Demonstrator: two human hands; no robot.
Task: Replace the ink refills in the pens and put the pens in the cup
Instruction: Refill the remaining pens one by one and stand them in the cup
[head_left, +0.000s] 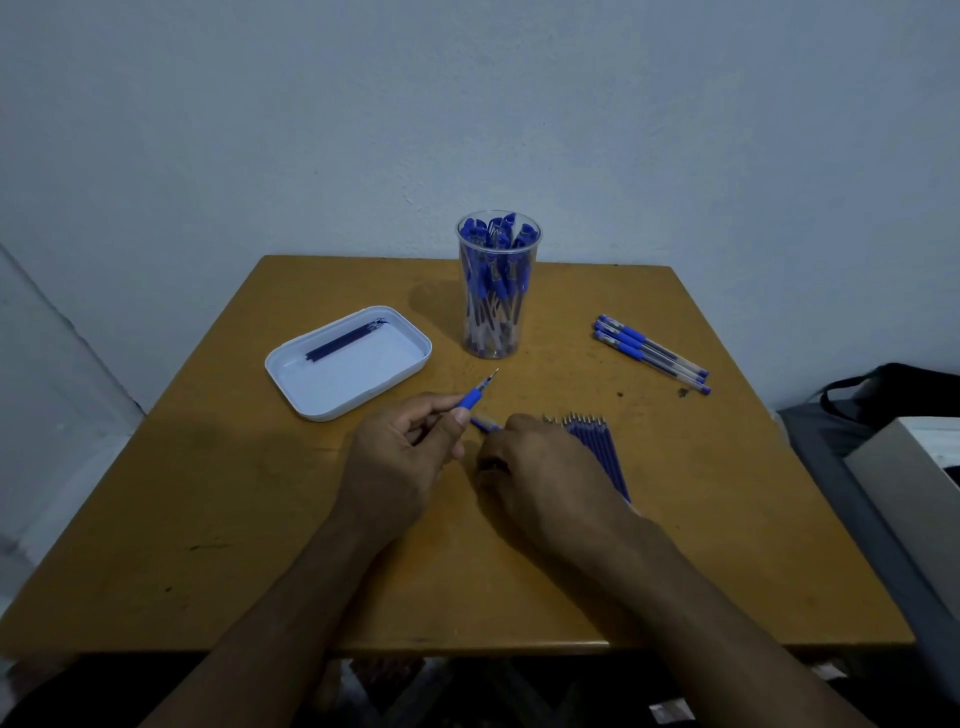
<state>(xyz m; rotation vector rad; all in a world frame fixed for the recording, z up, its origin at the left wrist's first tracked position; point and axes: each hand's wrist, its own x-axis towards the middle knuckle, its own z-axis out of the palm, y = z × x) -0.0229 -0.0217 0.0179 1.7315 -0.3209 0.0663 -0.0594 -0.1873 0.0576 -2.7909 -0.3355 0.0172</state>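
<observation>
Left hand (402, 449) grips pen (475, 397), tip up; right hand (540, 467) curled, pinches cap (485, 425).

Plain pale blue-grey wall (675, 130) behind, dimly lit. Square wooden counter (260, 545) of ochre colour pushed against it, top scuffed and spotted with dark marks. At right, grey cloth (841, 467), black bag (893, 384) and pale box (914, 467) just beside the counter edge.
</observation>
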